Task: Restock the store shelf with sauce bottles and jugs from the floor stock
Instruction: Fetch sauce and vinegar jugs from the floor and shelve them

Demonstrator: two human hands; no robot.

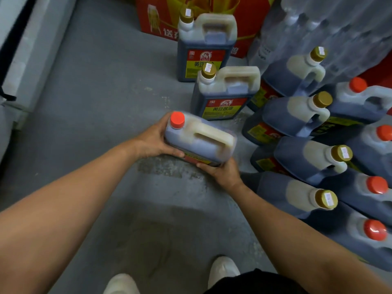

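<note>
Shelf edge [19,66] runs along far left, w/ grey floor [95,128] between it and the held jug. Left hand [152,141] cups the cap end of the red-capped jug [199,141], fingers curled under its side; right hand [224,175] wraps the bottom corner. Jug is tilted, lifted off the floor, both grips holding it firm. Just beyond the jug stand two gold-capped jugs [224,94]; right of it, the floor stock [314,158] lies packed, red and gold caps mixed. Red carton [250,22] sits behind. Step in hand looks like pick-up and carry. Next move prob. needs a swing left toward the shelf, jug kept upright, bottom supported since it looks heavy.
</note>
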